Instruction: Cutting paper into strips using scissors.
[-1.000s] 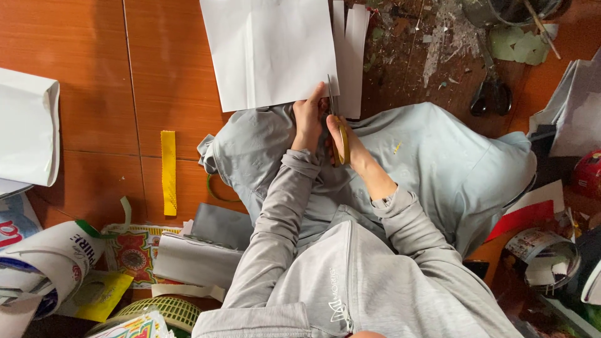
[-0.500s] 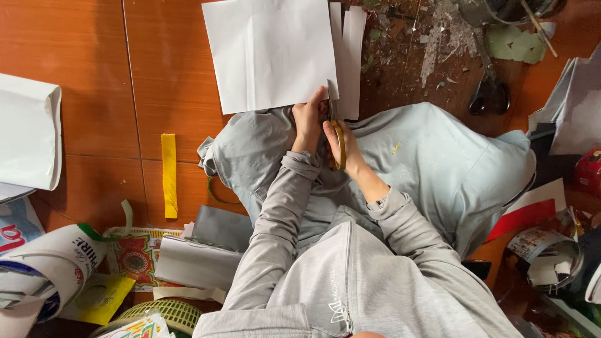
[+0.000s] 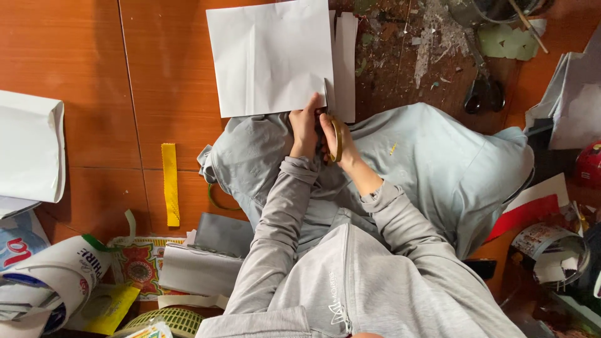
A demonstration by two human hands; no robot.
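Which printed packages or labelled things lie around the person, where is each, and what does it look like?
Rolled printed sheet: lower left on the floor, white with red and blue print.
Patterned card: beside the roll, flat, a bright flower-like design.
Printed tin: lower right, round, paper scraps inside.
Red container: right edge, mostly cut off.

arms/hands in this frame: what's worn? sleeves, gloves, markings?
Both arms are in light grey hoodie sleeves with ribbed cuffs. The left sleeve reaches the wrist; the right sleeve is pushed partway up the forearm. The left hand and right hand are bare, with no gloves. No rings or watch can be made out. The hoodie has a front zip and a small white print beside it.
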